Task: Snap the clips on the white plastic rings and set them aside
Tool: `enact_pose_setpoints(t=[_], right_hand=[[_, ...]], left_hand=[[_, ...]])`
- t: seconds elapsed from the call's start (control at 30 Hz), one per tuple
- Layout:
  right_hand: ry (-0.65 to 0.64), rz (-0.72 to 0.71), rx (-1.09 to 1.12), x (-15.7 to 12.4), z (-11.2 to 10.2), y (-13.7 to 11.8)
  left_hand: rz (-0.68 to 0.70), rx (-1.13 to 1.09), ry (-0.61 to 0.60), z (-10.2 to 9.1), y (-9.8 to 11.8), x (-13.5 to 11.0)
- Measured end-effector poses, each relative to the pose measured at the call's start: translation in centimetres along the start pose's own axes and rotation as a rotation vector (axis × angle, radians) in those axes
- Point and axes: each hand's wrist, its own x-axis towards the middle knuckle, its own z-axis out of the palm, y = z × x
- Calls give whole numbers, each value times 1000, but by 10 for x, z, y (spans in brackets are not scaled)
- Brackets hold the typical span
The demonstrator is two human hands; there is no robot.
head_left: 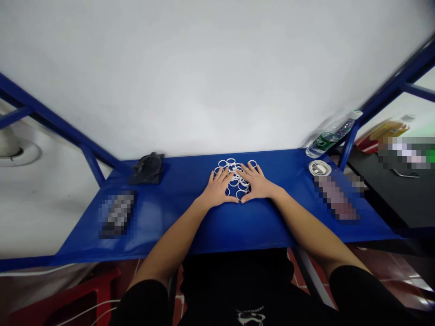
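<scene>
Several thin white rings (234, 183) lie in a loose, overlapping pile on the blue tabletop (234, 228). My left hand (218, 189) rests palm down over the pile's left side, fingers spread. Over its right side lies my right hand (257, 184), also flat with the fingers apart. The two thumbs almost meet at the near edge of the pile. Parts of some rings are hidden under both hands. Neither hand grips anything.
A crumpled black plastic bag (148, 168) and a blurred-out dark object (118, 213) lie to the left. On the right are a clear water bottle (328, 140), a coiled white cable (320, 168) and a blurred-out reddish object (336, 197). A white wall (204, 90) stands behind.
</scene>
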Motion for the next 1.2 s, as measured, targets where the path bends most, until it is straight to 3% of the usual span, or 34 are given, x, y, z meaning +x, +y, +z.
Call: enact_pose_setpoints(t=[0.2,0.33,0.6,0.73,0.93,1.2], right_hand=[[80,0,-46,10,3,4],[118,83,-36,17,4,11],[291,38,142,33,14,19],[362,-14,168,22,8,20],[472,-53,180,10,1,16],[453,-64,162,14,5,15]], left_hand=[[-147,51,150,6,-7,0],[-225,30,163,11,-13,2],[-207,-26,140,10,-12,20],[-193,-18,156,5,-18,11],[-161,-13,71,-9,-35,-5],[-153,-9,63,-11,-39,-3]])
